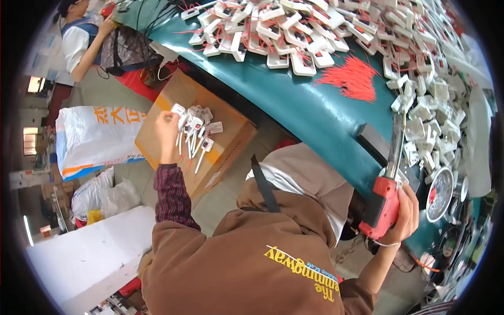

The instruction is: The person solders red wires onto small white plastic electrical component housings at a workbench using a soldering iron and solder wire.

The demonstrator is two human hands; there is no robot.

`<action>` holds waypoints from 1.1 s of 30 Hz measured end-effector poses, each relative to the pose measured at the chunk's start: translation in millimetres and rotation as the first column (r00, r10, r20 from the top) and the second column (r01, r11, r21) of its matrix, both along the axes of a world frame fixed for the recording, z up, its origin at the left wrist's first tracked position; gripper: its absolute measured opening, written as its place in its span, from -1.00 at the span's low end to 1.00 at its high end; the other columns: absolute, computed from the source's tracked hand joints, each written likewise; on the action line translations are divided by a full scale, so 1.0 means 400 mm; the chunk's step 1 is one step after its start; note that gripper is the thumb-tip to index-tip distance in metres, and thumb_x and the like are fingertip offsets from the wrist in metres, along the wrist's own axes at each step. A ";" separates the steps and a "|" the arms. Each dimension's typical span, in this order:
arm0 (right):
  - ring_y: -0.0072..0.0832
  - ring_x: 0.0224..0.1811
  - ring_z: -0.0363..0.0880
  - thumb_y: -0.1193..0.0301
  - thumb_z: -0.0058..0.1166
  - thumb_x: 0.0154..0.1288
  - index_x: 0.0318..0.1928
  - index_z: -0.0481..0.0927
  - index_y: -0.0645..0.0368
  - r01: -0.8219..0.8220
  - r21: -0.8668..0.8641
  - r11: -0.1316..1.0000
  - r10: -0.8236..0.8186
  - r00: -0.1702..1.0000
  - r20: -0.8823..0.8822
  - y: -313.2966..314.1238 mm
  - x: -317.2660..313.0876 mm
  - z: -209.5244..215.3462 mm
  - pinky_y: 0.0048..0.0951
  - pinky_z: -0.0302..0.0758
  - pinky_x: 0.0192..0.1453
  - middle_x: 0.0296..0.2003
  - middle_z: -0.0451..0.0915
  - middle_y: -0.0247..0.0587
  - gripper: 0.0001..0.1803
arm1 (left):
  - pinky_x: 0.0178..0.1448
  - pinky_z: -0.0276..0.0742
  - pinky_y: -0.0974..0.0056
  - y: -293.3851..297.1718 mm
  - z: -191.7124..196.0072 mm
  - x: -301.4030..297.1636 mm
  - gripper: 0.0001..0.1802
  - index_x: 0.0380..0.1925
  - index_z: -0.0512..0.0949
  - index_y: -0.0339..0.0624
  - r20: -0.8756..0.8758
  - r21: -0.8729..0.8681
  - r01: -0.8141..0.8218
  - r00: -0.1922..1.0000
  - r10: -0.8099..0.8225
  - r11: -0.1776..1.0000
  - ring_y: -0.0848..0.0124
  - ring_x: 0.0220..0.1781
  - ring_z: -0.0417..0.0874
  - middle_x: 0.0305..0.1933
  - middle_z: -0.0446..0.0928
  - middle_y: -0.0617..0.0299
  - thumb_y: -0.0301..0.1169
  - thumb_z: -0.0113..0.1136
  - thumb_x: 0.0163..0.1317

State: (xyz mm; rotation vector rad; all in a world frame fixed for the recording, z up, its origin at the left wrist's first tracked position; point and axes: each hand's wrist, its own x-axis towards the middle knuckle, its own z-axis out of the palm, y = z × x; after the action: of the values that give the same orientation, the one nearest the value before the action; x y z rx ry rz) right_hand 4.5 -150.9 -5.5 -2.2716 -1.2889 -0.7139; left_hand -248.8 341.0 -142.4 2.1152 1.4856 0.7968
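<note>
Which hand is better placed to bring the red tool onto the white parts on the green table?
Probably the right hand: it holds the red tool at the table edge. The left hand holds a bunch of white tags over a cardboard box.

- My left hand (pixel 167 126) is out to my left, off the worktop (pixel 315 113), holding a bunch of tagged parts (pixel 195 131) above a cardboard box (pixel 220 144) on the floor.
- My right hand (pixel 401 215) grips a handled tool (pixel 386 197) at the worktop's near edge, to my right.
- A heap of plastic parts (pixel 315 31) lies along the worktop's far side and right end.
- A sack (pixel 94 136) lies left of the box.
- Another person (pixel 81 37) sits far left, behind the sack.
</note>
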 end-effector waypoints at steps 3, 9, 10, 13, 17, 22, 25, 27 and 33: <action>0.06 -0.14 0.62 0.43 0.18 0.12 -0.02 0.43 0.31 -0.018 0.032 0.999 0.017 1.000 0.019 0.005 -0.010 -0.004 -0.13 0.56 -0.08 -0.27 0.63 0.07 -0.58 | -0.16 0.47 0.14 0.032 -0.178 -0.068 -0.82 -0.44 0.59 -0.23 -0.069 0.099 -0.046 0.996 0.053 0.994 0.13 -0.31 0.58 -0.35 0.56 -0.02 -0.34 0.26 0.03; 0.04 -0.20 0.63 0.38 0.17 0.17 0.03 0.35 0.30 0.075 0.122 0.990 -0.074 0.997 -0.016 -0.025 -0.026 0.006 -0.10 0.57 -0.09 -0.31 0.64 0.09 -0.54 | 0.10 0.40 0.07 0.096 -0.206 -0.051 -0.76 -0.23 0.54 -0.23 -0.134 0.358 -0.063 0.984 0.118 0.931 -0.02 0.00 0.49 -0.05 0.46 -0.09 -0.36 0.23 0.13; 0.04 -0.20 0.63 0.38 0.17 0.17 0.03 0.35 0.30 0.096 0.127 0.987 -0.098 0.995 0.004 -0.026 -0.030 0.008 -0.10 0.57 -0.09 -0.31 0.64 0.09 -0.54 | 0.11 0.40 0.08 0.079 -0.128 0.022 -0.77 -0.21 0.53 -0.24 -0.018 0.486 -0.061 0.997 0.079 0.872 0.01 0.00 0.50 -0.04 0.45 -0.08 -0.40 0.23 0.13; -0.02 -0.25 0.64 0.36 0.17 0.16 0.00 0.36 0.28 0.154 0.148 0.977 -0.157 0.987 0.015 -0.022 -0.043 0.016 -0.11 0.58 -0.11 -0.35 0.64 0.04 -0.55 | 0.11 0.41 0.13 -0.091 0.215 0.264 -0.78 -0.22 0.54 -0.25 0.361 0.643 -0.079 0.909 -0.210 0.762 0.12 -0.01 0.51 -0.06 0.48 0.00 -0.50 0.24 0.10; -0.08 -0.28 0.65 0.38 0.22 0.11 -0.01 0.37 0.25 0.151 0.224 0.963 -0.158 0.987 0.014 -0.009 -0.043 0.017 -0.16 0.59 -0.14 -0.41 0.64 -0.03 -0.54 | 0.10 0.42 0.22 -0.227 0.408 0.504 -0.75 -0.20 0.56 -0.24 0.105 0.686 0.426 0.744 -0.660 0.590 0.20 0.01 0.55 -0.07 0.57 0.09 -0.55 0.26 0.07; -0.09 -0.30 0.65 0.43 0.27 0.04 -0.04 0.37 0.24 0.153 0.235 0.960 -0.167 0.985 0.041 -0.011 -0.053 0.036 -0.21 0.59 -0.17 -0.41 0.64 -0.03 -0.52 | 0.13 0.41 0.21 -0.193 0.489 0.671 -0.71 -0.20 0.60 -0.23 -0.078 0.446 0.695 0.658 -0.749 0.564 0.14 0.00 0.55 -0.12 0.59 0.06 -0.38 0.29 0.04; -0.08 -0.31 0.65 0.45 0.27 0.03 -0.04 0.37 0.26 0.171 0.258 0.951 -0.183 0.983 0.023 -0.038 -0.062 0.025 -0.20 0.58 -0.21 -0.42 0.63 -0.02 -0.52 | 0.01 0.48 0.18 -0.164 0.508 0.716 -0.65 -0.23 0.62 -0.24 -0.300 0.305 0.806 0.587 -0.752 0.508 0.17 -0.09 0.60 -0.16 0.61 0.01 -0.29 0.33 -0.03; -0.07 -0.33 0.64 0.46 0.27 0.03 -0.05 0.36 0.30 0.201 0.293 0.935 -0.202 0.979 -0.029 -0.058 -0.066 0.011 -0.20 0.58 -0.25 -0.43 0.62 -0.01 -0.51 | -0.03 0.50 0.19 -0.165 0.524 0.730 -0.65 -0.24 0.62 -0.25 -0.291 0.212 0.828 0.561 -0.775 0.519 0.19 -0.14 0.62 -0.18 0.62 0.02 -0.29 0.33 -0.03; -0.07 -0.37 0.63 0.46 0.26 0.02 -0.06 0.37 0.35 0.182 0.346 0.920 -0.174 0.983 -0.055 -0.074 -0.060 -0.005 -0.21 0.57 -0.27 -0.44 0.61 0.04 -0.52 | -0.14 0.50 0.32 -0.148 0.532 0.757 -0.74 -0.27 0.64 -0.29 -0.280 0.069 0.849 0.521 -0.806 0.525 0.40 -0.30 0.61 -0.31 0.63 0.11 -0.33 0.25 0.10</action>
State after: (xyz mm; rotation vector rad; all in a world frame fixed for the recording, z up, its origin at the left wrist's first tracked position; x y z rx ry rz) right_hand -19.6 -180.5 -7.5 -2.1095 -0.8670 -0.8982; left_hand 54.0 281.8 70.4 2.7224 0.2664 0.3276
